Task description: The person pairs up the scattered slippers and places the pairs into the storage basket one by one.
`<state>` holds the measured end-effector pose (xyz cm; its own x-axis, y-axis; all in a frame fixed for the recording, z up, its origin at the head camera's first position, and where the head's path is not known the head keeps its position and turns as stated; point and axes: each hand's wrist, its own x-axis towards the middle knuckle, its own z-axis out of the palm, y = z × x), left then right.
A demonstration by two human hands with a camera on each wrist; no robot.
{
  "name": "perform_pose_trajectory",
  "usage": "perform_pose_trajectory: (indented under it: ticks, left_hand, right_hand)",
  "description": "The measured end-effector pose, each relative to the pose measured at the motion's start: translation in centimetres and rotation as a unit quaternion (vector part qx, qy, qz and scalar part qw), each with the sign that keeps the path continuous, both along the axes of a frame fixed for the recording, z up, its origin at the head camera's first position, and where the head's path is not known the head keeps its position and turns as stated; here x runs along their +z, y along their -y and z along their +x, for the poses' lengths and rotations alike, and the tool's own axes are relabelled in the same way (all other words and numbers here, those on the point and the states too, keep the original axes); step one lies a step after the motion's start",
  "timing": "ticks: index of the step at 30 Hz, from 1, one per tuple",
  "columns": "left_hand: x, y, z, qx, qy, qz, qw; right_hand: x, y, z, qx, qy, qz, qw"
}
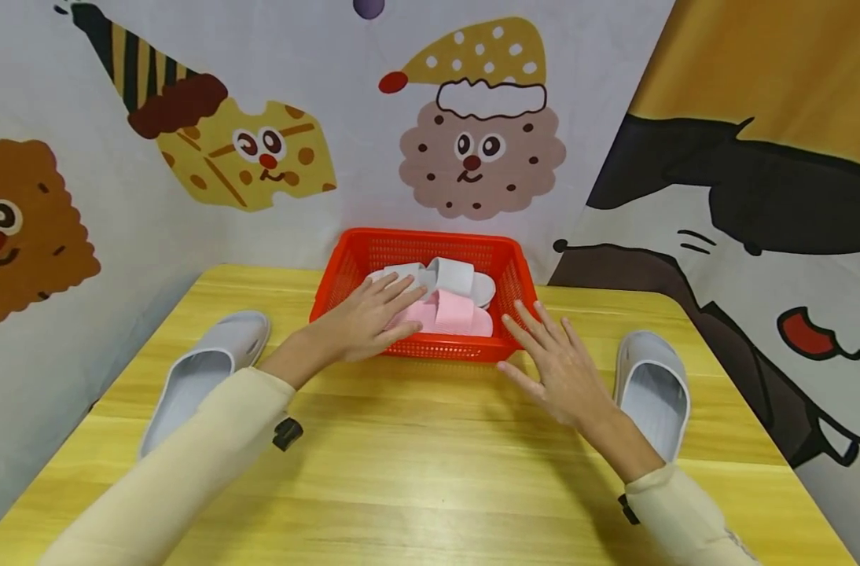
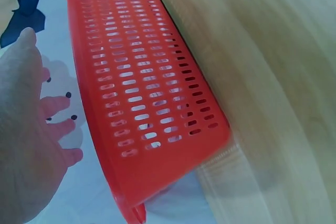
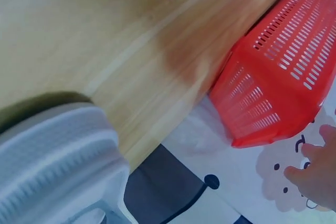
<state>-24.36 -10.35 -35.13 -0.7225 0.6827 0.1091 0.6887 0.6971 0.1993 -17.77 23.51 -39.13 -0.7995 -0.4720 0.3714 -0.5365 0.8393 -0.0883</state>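
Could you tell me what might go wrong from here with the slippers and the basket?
The left hand reaches over the red basket's front wall onto the pink slipper; pressing the rim could tip or slide the light basket. The right hand hovers open between the basket and the right grey slipper, which lies near the table edge and might be nudged off.

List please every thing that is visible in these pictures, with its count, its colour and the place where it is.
basket: 1, red, perforated plastic, at the far middle of the table.
pink slipper: 1, pink, inside the basket, front part.
white slipper: 1, white, inside the basket, behind the pink slipper.
grey slippers: 2, light grey, on the table; one left of the basket, one right of it.
table: 1, yellow wood grain.
backdrop: cartoon cookie and cheese figures, behind and beside the table.
left hand: 1, fingers straight, reaching over the basket's front rim above the pink slipper.
right hand: 1, fingers spread, above the table beside the basket.
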Motion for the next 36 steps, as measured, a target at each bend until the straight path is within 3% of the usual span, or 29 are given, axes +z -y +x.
perform_pose_trajectory:
  ticks: [8,21,36]
  left_hand:
    - [-0.2,1.1,1.8,0.010,-0.031,0.000,0.9995]
    - [-0.4,3.3,3.8,-0.013,-0.081,0.023,0.9963]
    - [-1.1,5.6,7.5,0.009,-0.073,-0.008,0.9972]
  right_hand:
    - [-0.4,-0.4,0.6,0.007,-0.032,0.030,0.999]
    - [-0.8,-2.2,1.6,0.014,-0.047,0.020,0.999]
    - [-1.2,-2.8,2.5,0.020,-0.049,0.027,0.998]
